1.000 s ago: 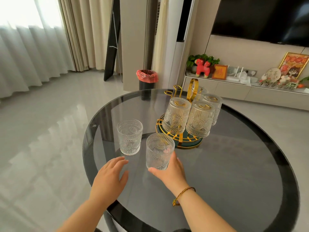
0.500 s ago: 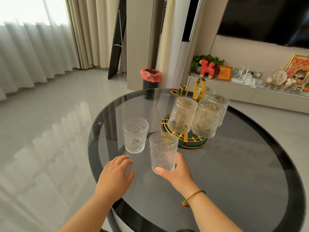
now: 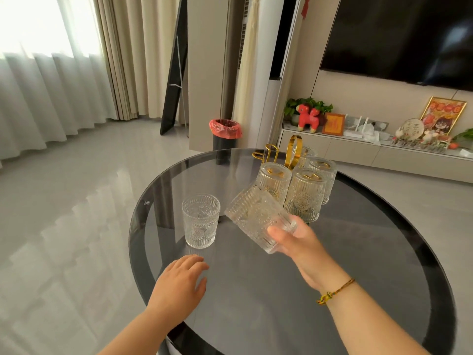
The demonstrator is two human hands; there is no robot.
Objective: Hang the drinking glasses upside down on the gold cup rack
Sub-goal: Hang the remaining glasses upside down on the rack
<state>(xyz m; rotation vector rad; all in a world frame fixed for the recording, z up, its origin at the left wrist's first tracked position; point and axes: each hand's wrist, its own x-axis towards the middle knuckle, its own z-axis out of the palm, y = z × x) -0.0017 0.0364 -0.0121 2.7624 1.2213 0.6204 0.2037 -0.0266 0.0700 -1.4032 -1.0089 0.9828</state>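
My right hand (image 3: 298, 243) grips an embossed clear drinking glass (image 3: 253, 216) in the air above the table, tipped on its side with the mouth toward me. Just behind it stands the gold cup rack (image 3: 294, 149) with several glasses hung upside down on it; two free gold prongs (image 3: 266, 155) stick up at its back left. A second upright glass (image 3: 201, 220) stands on the table to the left. My left hand (image 3: 180, 283) rests flat on the glass top, fingers apart, a little in front of that glass.
The round dark glass table (image 3: 358, 290) has a black rim; its near edge is by my left wrist. Behind it are a bin with a red liner (image 3: 226, 135), a low TV shelf with ornaments (image 3: 358, 134) and grey tiled floor to the left.
My right hand has lifted the glass off the table and tipped it over toward the rack. My left hand has stayed on the table.
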